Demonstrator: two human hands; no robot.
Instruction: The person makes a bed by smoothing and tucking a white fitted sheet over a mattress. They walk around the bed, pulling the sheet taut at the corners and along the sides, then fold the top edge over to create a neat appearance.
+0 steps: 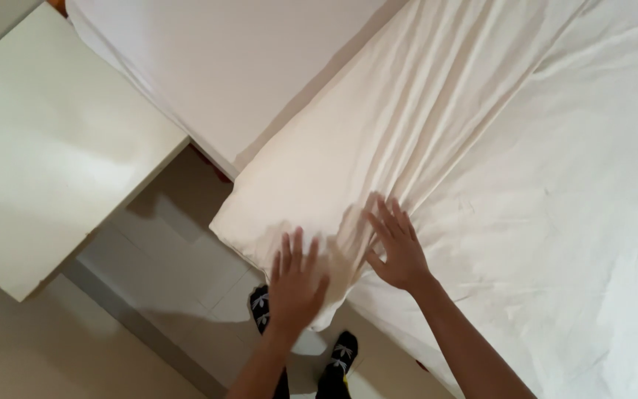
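Cream-white sheet [481, 148] across the right, plain, no print, only soft grey shadow lines in its folds. Far left, the bare mattress [223, 66] shows a cooler white. The bedside table [46, 148] on the left is pale cream. Near, beige floor tiles [179, 258], and black socks [337, 358] with white markings.

- No packages, labels, signs or screens anywhere in this view.
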